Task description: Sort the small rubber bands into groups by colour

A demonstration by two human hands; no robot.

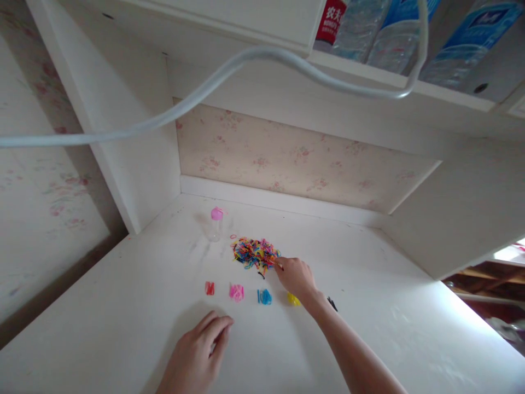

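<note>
A mixed-colour pile of small rubber bands (252,251) lies on the white tabletop. My right hand (296,276) reaches to the pile's right edge, thumb and forefinger pinched on a small rubber band whose colour is hard to make out. My left hand (200,347) rests on the table nearer to me, fingers curled together, with nothing visible in them. Between the pile and me runs a row of sorted bands: red bands (209,288), pink bands (237,292), blue bands (264,296), yellow bands (292,299) and black bands (332,303). My right hand and forearm partly cover the yellow and black ones.
A clear small bottle with a pink lid (216,224) stands left of the pile. One loose band (233,236) lies beside it. A pale cable (254,53) hangs across the upper view. Plastic bottles (394,41) fill the shelf above. Side panels (135,137) bound the desk.
</note>
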